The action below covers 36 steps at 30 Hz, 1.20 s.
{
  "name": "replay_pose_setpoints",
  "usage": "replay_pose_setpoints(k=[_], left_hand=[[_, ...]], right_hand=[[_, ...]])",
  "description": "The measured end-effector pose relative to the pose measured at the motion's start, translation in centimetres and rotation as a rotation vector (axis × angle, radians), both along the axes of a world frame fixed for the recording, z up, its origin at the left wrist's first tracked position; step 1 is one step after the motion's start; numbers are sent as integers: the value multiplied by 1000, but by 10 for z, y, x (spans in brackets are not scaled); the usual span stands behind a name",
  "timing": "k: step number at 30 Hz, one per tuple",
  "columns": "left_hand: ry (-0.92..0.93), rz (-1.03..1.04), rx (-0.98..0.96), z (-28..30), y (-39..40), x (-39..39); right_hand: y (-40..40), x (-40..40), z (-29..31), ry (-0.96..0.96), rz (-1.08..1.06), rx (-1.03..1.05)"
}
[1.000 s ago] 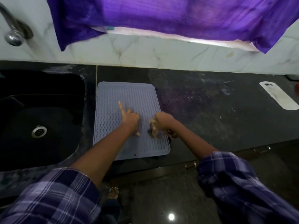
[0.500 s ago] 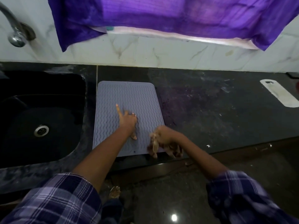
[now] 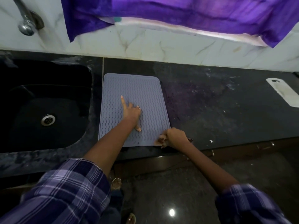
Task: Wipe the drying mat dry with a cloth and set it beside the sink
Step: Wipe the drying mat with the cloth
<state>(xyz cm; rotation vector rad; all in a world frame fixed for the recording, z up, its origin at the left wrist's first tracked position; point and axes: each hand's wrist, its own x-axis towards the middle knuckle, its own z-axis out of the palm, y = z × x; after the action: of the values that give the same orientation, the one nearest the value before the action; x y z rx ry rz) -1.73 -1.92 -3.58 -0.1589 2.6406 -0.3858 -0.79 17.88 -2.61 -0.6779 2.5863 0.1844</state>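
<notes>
Head view: one grey drying mat beside one sink; left hand presses it, fingers spread; right hand clenches one cloth.

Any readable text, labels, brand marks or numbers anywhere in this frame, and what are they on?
None readable.
The drying mat shows only a wavy ridge pattern, no lettering.
The white flat object at the counter's right edge has a dark mark at its far end, too blurred to tell whether it is text.
The purple cloth is plain.

The cloth is mostly hidden, bunched under the right hand.
</notes>
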Motion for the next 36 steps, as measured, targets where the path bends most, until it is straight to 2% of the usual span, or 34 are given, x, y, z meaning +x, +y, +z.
replay_pose_setpoints(k=[2, 5, 7, 10, 14, 20, 22, 24, 27, 28, 30, 31, 33, 36], left_hand=[[55, 25, 56, -2, -1, 9], [126, 90, 150, -6, -7, 29], [145, 128, 162, -8, -12, 42], [134, 153, 126, -5, -20, 59], [91, 182, 99, -1, -26, 78], [88, 169, 40, 13, -21, 86], [110, 168, 12, 16, -22, 81], [136, 170, 3, 18, -29, 72], [160, 172, 7, 19, -44, 54], [170, 174, 16, 19, -50, 48], [197, 194, 51, 17, -62, 30], [214, 206, 67, 15, -68, 18], [256, 229, 77, 9, -81, -8], [285, 253, 29, 4, -103, -48]], right_hand=[[-22, -4, 12, -26, 56, 54], [-61, 14, 13, 26, 205, -110], [-77, 38, 2, 23, 315, -191], [-72, 53, -16, 85, 389, -186], [-36, 38, -10, 20, 146, -162], [23, -11, 21, -53, -212, -362], [28, -35, 29, -24, -335, -416], [32, -64, 34, 110, -413, -430], [38, -103, 40, 461, -388, -271], [41, -115, 37, 500, -340, -164], [41, -134, 28, 415, -300, 0], [38, -143, 23, 362, -326, 7], [20, -164, 14, 320, -382, -52], [-28, -201, 9, 269, -334, -191]])
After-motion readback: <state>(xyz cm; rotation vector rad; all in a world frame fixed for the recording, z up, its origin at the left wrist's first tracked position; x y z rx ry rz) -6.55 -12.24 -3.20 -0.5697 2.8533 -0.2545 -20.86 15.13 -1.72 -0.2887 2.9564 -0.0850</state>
